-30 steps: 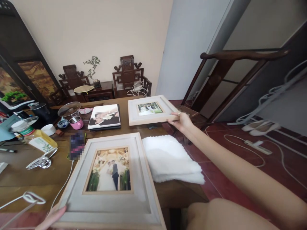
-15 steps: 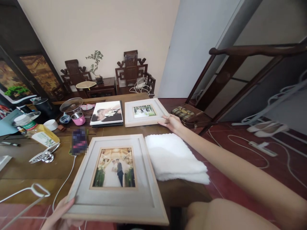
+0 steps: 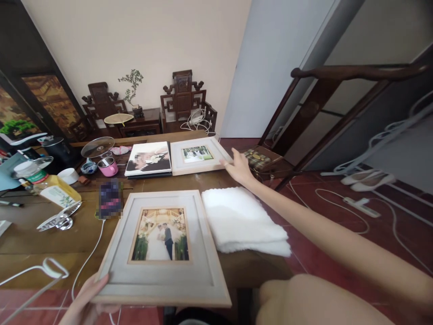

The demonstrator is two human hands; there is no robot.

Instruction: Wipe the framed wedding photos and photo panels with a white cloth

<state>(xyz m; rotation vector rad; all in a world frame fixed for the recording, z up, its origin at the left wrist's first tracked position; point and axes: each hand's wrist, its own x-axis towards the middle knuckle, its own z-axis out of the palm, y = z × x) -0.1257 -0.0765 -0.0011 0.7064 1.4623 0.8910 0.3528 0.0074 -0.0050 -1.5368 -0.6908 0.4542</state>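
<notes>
A large pale photo frame [image 3: 162, 280] with a wedding picture lies near the table's front edge. My left hand [image 3: 86, 302] grips its lower left corner, thumb on top. My right hand [image 3: 237, 168] reaches far across the table, fingers stretched out, touching the right edge of a smaller pale photo frame [image 3: 199, 155] that lies flat at the far side. A photo album [image 3: 149, 159] lies just left of the small frame. A folded white cloth [image 3: 241, 221] rests between the two frames, under my right forearm.
The wooden table [image 3: 37, 243] holds a blurred phone [image 3: 110, 198] with a white cable, a pink cup [image 3: 107, 166], a yellow packet, a glass lid and bowls at the left. A dark wooden chair [image 3: 304, 117] stands at the right, carved chairs at the back wall.
The small frame has gone from lifted in my right hand to lying flat beside the album, shifted left. My right hand's fingers have opened against its edge. My left hand shows more on the large frame.
</notes>
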